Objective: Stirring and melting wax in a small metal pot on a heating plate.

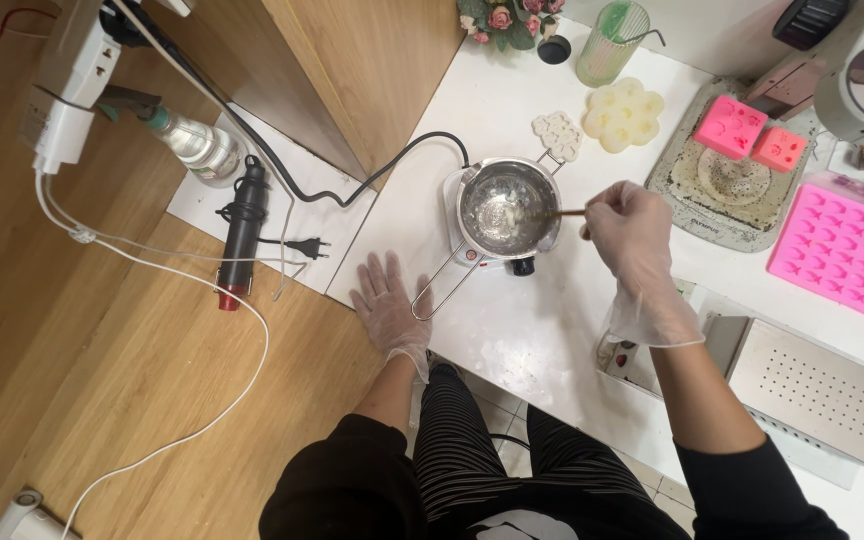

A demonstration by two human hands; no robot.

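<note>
- The small steel melting pot (508, 208) sits on a white hot plate (472, 250) on the white table (542, 340); stirring looks best kept slow, stick tip low, clear of the wall.
- The gloved right hand (630, 232) pinches a thin wooden stick (564, 213), wrist bent, reaching in from the right.
- The gloved left hand (384, 300) lies flat and empty, fingers spread, beside the pot's wire handle (442, 288).

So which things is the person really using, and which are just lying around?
In use:
- small shiny metal melting pot on a white hot plate
- thin wooden stirring stick in the gloved right hand
- gloved left hand, flat on the white table

Lying about:
- pink silicone moulds
- black heat gun
- green ribbed glass
- clear bottle
</note>
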